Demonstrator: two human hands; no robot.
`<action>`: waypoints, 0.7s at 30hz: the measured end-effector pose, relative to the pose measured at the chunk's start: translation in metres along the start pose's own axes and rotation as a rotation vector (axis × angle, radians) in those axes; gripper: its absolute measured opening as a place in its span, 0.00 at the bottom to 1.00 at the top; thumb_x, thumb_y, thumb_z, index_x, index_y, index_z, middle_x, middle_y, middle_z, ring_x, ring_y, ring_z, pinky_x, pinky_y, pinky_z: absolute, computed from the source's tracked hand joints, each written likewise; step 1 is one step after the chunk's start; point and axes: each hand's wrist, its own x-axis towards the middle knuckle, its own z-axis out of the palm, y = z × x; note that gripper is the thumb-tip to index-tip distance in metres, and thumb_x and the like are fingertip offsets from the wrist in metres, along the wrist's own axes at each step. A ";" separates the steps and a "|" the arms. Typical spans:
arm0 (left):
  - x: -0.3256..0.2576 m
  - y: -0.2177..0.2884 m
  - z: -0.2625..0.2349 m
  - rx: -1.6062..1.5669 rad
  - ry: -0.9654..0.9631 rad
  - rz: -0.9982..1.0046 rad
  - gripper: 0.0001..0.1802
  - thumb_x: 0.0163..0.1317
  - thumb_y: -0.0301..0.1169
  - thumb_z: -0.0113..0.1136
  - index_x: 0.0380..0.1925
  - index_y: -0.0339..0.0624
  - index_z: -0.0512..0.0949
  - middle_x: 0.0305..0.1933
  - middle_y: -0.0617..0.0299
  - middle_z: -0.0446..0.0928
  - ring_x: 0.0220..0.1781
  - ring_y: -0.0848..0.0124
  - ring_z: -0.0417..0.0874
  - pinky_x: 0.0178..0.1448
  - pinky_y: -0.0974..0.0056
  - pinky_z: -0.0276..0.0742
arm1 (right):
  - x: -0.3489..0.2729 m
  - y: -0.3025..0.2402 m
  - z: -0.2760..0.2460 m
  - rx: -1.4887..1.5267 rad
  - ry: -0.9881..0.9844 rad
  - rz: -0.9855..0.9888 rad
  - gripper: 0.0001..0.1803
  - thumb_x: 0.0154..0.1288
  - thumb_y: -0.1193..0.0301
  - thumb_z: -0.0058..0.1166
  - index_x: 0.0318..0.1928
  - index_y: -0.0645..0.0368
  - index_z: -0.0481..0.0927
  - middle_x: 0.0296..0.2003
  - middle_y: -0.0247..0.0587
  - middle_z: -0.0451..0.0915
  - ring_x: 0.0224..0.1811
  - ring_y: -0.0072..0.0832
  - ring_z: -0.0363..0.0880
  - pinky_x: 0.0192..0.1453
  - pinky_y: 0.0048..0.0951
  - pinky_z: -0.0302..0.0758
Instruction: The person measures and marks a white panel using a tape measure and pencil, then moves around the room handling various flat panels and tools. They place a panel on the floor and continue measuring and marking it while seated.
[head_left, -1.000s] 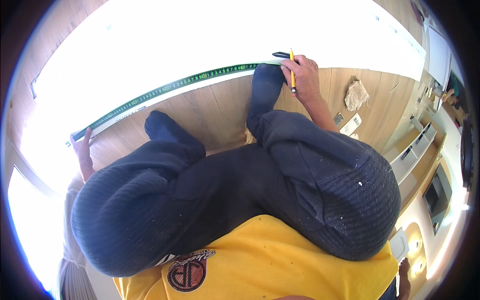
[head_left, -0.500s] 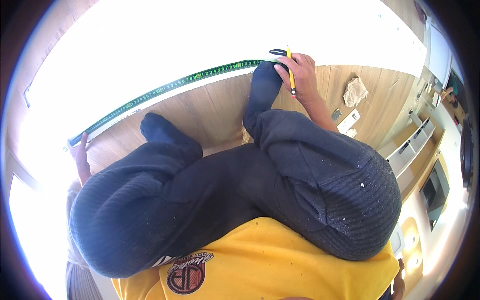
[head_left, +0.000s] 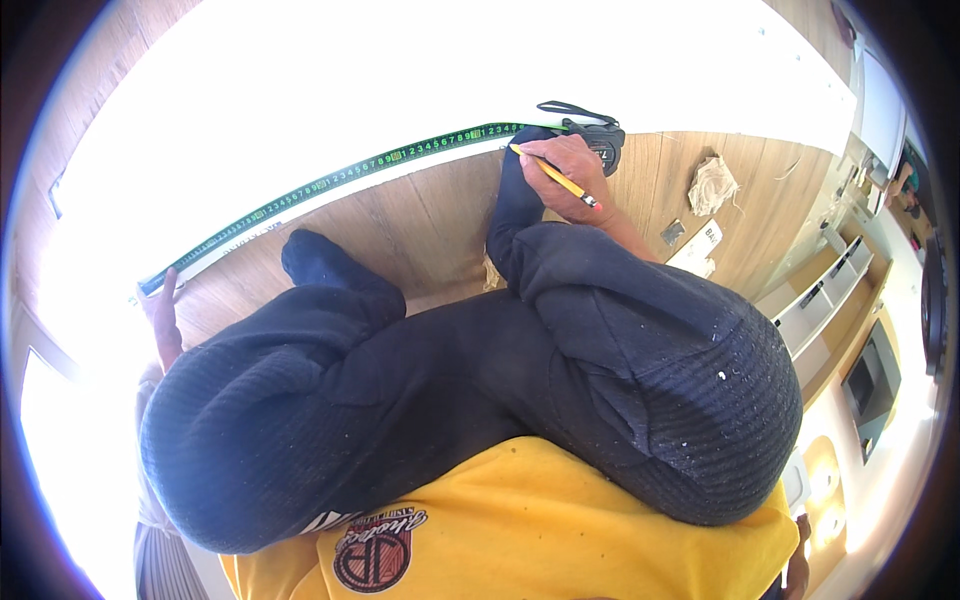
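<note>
A white board (head_left: 450, 60) lies across the floor in front of me. Along its near edge stretches a green tape measure blade (head_left: 350, 175) with pale markings. At the far left, my left hand (head_left: 163, 320) closes its fingers on the blade's end. A yellow pencil (head_left: 560, 178) is gripped in my right hand (head_left: 575, 165), its tip pointing left above my foot and its eraser end toward me. Just beyond that hand sits the black tape measure case (head_left: 607, 148) with its wrist strap, at the board's near edge. My right foot (head_left: 520, 180) is beside the blade.
Wood-look flooring (head_left: 440, 225) shows between the board and my legs. Right of my hand lie a crumpled beige cloth (head_left: 712, 187), a small dark packet (head_left: 673, 232) and a white printed paper (head_left: 697, 248). A white shelf-like unit (head_left: 825, 285) stands farther right.
My right hand has moved left and nearer, off the tape measure case, which now shows. The pencil has swung from upright to slanting with its tip leftward. My left hand stays put.
</note>
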 end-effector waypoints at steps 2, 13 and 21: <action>0.002 -0.002 0.000 -0.003 0.001 0.008 0.63 0.52 0.41 0.80 0.75 0.27 0.45 0.63 0.44 0.72 0.67 0.61 0.74 0.67 0.57 0.74 | 0.000 0.002 0.003 -0.019 0.012 -0.026 0.07 0.61 0.71 0.62 0.39 0.57 0.86 0.34 0.39 0.87 0.35 0.34 0.84 0.45 0.33 0.75; 0.000 0.003 0.000 0.062 0.015 0.019 0.60 0.52 0.42 0.80 0.75 0.30 0.49 0.62 0.48 0.74 0.65 0.63 0.75 0.65 0.57 0.75 | 0.000 0.001 0.004 -0.048 -0.070 0.055 0.09 0.63 0.72 0.62 0.43 0.59 0.86 0.38 0.42 0.87 0.42 0.37 0.85 0.52 0.35 0.76; 0.008 -0.012 0.002 -0.076 -0.004 0.034 0.63 0.51 0.42 0.80 0.75 0.29 0.46 0.64 0.46 0.73 0.67 0.62 0.73 0.68 0.57 0.72 | 0.001 -0.002 0.003 -0.060 -0.085 0.089 0.09 0.63 0.71 0.61 0.43 0.59 0.86 0.38 0.43 0.87 0.43 0.38 0.84 0.53 0.36 0.74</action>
